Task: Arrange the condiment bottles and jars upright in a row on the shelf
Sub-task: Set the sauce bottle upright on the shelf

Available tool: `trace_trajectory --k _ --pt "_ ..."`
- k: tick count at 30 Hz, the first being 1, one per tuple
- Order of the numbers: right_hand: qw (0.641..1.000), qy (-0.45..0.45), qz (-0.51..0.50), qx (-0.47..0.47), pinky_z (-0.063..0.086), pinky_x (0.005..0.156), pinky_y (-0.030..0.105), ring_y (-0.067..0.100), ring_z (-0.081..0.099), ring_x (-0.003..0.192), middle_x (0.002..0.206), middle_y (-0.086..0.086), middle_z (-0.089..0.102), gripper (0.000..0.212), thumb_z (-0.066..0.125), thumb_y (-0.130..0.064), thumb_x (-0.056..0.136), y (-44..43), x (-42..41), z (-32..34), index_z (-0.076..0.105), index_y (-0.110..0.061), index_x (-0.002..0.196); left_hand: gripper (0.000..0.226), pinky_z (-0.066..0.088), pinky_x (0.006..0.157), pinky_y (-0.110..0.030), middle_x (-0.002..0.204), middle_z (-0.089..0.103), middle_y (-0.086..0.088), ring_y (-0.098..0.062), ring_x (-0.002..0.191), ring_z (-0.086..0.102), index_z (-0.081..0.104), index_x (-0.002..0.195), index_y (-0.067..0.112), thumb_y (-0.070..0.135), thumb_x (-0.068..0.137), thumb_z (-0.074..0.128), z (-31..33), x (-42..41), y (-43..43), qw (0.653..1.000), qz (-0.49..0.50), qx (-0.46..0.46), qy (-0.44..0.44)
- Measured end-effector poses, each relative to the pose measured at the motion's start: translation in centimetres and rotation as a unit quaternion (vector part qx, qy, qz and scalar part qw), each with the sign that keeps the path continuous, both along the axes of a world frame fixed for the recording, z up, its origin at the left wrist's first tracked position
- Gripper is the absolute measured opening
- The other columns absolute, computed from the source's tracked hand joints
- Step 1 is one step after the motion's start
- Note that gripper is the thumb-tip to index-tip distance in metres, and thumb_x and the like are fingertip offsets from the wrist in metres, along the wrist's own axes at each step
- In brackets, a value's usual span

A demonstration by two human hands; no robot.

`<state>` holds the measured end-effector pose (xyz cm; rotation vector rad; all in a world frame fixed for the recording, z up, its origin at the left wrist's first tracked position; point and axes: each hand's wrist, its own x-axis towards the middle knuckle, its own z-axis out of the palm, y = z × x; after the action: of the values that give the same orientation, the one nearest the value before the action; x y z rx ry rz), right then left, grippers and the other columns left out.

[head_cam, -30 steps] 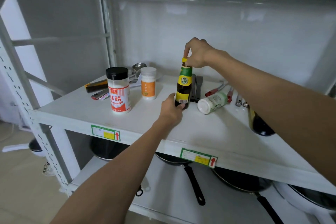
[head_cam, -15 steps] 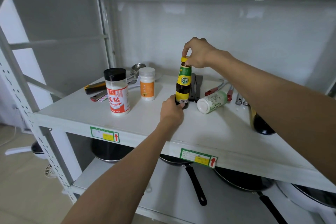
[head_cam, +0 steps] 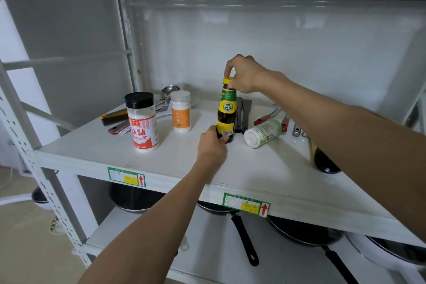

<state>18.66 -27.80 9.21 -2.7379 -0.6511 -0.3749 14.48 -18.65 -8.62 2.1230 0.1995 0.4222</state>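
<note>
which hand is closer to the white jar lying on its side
Left. The left hand grips the dark bottle's base, level with the tipped white jar; the right hand pinches the cap, higher up.

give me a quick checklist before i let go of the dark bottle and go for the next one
1. Sauce bottle upright on the shelf: ok.
2. Left hand grip at its base, right hand on the cap: ok.
3. Bottle base fully flat: cannot tell, fingers cover it.
4. Black-lid jar and orange-label jar upright: ok.
5. White bottle upright: not ok, lying on its side.
6. Dark bottle under the right arm upright: cannot tell, mostly hidden.
</note>
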Motion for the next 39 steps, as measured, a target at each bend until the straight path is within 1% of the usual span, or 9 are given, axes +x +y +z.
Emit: trace_trajectory --k 3,6,8,10,13,17,24,34,39 --pt "0.999 0.034 0.024 -0.004 0.048 0.079 0.031 0.031 0.057 0.111 0.130 0.014 0.054 0.028 0.060 -0.006 0.088 -0.4 0.0 0.4 0.061 -0.022 0.111 0.046 0.045 0.079 -0.027 0.119 0.063 -0.007 -0.021 0.097 0.059 0.053 0.125 0.010 0.025 0.086 0.072 0.4 -0.4 0.1 0.998 0.008 -0.059 -0.012" --pt "0.995 0.094 0.044 0.014 0.048 0.091 0.039 0.027 0.055 0.117 0.132 0.008 0.054 0.022 0.062 -0.014 0.088 -0.8 -0.1 1.0 0.062 -0.022 0.109 0.064 0.044 0.088 -0.026 0.131 0.058 -0.008 -0.025 0.115 0.058 0.048 0.136 0.007 0.026 0.082 0.076 0.6 -0.7 0.1 0.997 0.004 -0.081 -0.009" --pt "0.994 0.091 0.042 0.037 0.044 0.095 0.037 0.023 0.051 0.119 0.132 0.002 0.050 0.027 0.067 -0.038 0.087 -0.9 0.1 0.9 0.062 -0.022 0.108 0.055 0.042 0.081 -0.023 0.119 0.064 -0.007 -0.023 0.106 0.061 0.056 0.127 0.007 0.026 0.081 0.078 0.7 -0.8 0.2 0.998 -0.001 -0.065 -0.003" --pt "0.996 0.053 0.019 0.065 0.044 0.088 0.034 0.025 0.054 0.114 0.130 0.005 0.051 0.040 0.068 -0.047 0.085 -0.9 0.6 0.5 0.061 -0.018 0.111 0.048 0.041 0.074 -0.023 0.102 0.062 -0.003 -0.019 0.092 0.059 0.059 0.115 0.009 0.028 0.077 0.081 0.7 -0.8 0.2 0.998 -0.003 -0.056 0.003" --pt "0.997 0.030 -0.007 0.074 0.048 0.078 0.031 0.026 0.063 0.097 0.114 0.015 0.062 0.040 0.073 -0.037 0.083 -0.7 0.9 0.3 0.065 -0.007 0.109 0.053 0.041 0.071 -0.021 0.102 0.060 -0.001 -0.017 0.089 0.056 0.056 0.110 0.008 0.031 0.072 0.085 0.6 -0.8 0.3 0.999 -0.003 -0.048 0.005" --pt "0.996 0.045 0.016 0.073 0.054 0.084 0.030 0.021 0.066 0.098 0.108 0.010 0.069 0.025 0.075 -0.020 0.083 -0.7 0.6 0.8 0.073 -0.008 0.105 0.059 0.042 0.082 -0.022 0.124 0.065 -0.007 -0.023 0.108 0.061 0.058 0.128 0.009 0.030 0.077 0.081 0.6 -0.8 0.3 0.999 -0.011 -0.040 0.000" --pt "0.992 0.061 0.052 0.099 0.047 0.079 0.023 0.018 0.060 0.104 0.110 0.005 0.065 0.022 0.069 -0.008 0.085 -0.7 0.4 0.5 0.073 -0.012 0.107 0.047 0.044 0.073 -0.021 0.106 0.072 -0.007 -0.014 0.079 0.059 0.070 0.113 0.010 0.031 0.073 0.084 0.8 -1.1 0.0 0.999 0.004 -0.050 0.000" --pt "0.988 0.082 0.049 0.118 0.050 0.085 0.027 0.021 0.060 0.112 0.117 0.007 0.065 0.025 0.070 -0.008 0.085 -0.7 1.0 0.3 0.071 -0.013 0.110 0.048 0.043 0.070 -0.021 0.102 0.073 -0.007 -0.014 0.076 0.059 0.071 0.112 0.009 0.030 0.071 0.085 1.1 -1.3 -0.1 0.999 0.010 -0.049 -0.001" --pt "0.957 0.159 0.033 0.241 0.054 0.088 0.032 0.021 0.058 0.112 0.121 0.006 0.056 0.050 0.079 -0.023 0.081 -2.2 1.4 1.3 0.059 -0.013 0.126 0.052 0.044 0.071 -0.022 0.109 0.069 -0.008 -0.016 0.083 0.058 0.066 0.116 0.008 0.031 0.073 0.084 0.9 -1.2 -0.2 0.999 0.014 -0.032 0.016"
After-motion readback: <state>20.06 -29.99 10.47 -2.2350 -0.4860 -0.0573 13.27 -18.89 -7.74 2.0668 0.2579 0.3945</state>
